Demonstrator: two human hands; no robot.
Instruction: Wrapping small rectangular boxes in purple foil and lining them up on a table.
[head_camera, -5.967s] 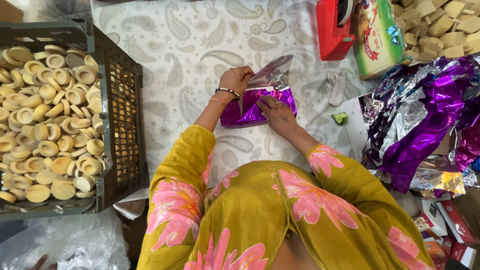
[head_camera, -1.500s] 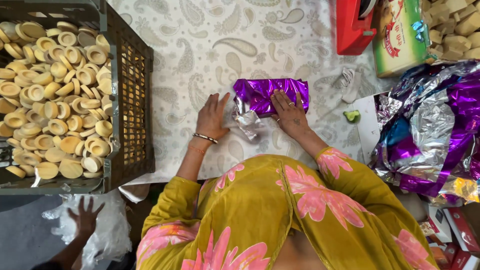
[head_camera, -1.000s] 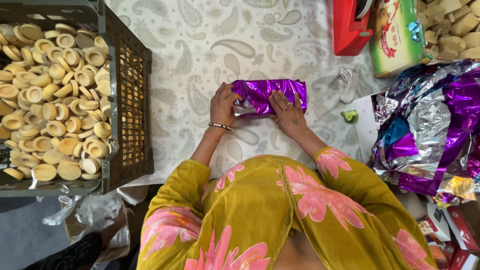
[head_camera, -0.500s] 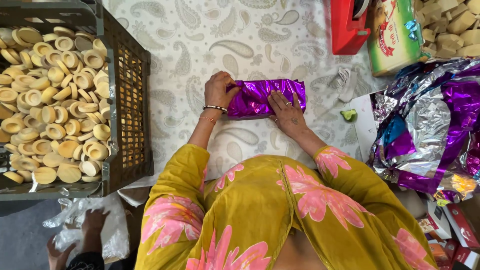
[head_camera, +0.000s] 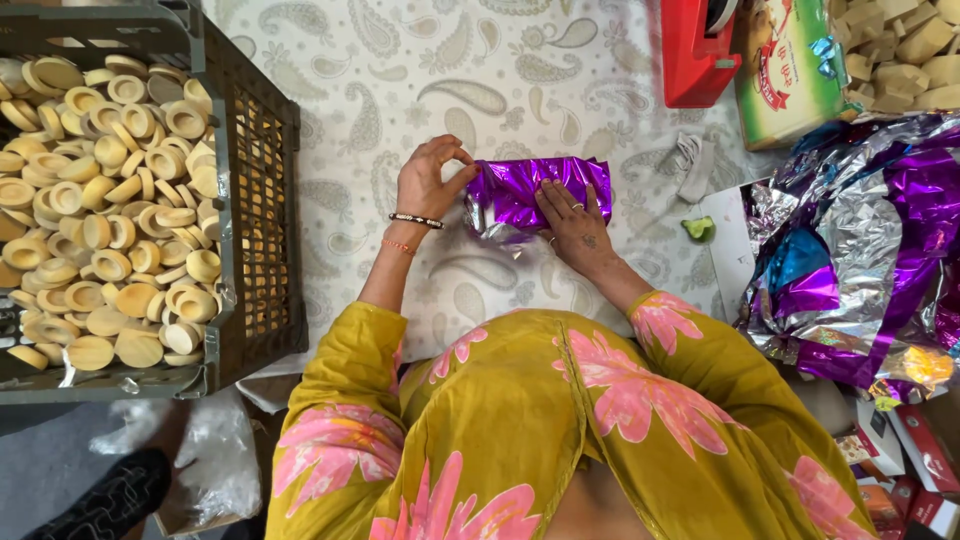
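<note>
Left hand (head_camera: 428, 180) at eleven o'clock, fingers curled, tips pinched together, wrist bent inward. Right hand (head_camera: 575, 222) at one o'clock, palm down, fingers spread flat. Both forearms angled forward, converging.

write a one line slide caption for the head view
Left hand folds one end of a purple foil packet while right hand presses it flat.

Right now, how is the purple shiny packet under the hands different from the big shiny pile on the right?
The purple packet is small and folded into a neat block; the foil pile is big, loose and crumpled. The packet shows mostly purple, with a bit of silver at its left end; the pile mixes purple, silver and blue. The left hand pinches the packet's end and the right hand presses on it; nobody touches the pile. Both are shiny foil.
</note>
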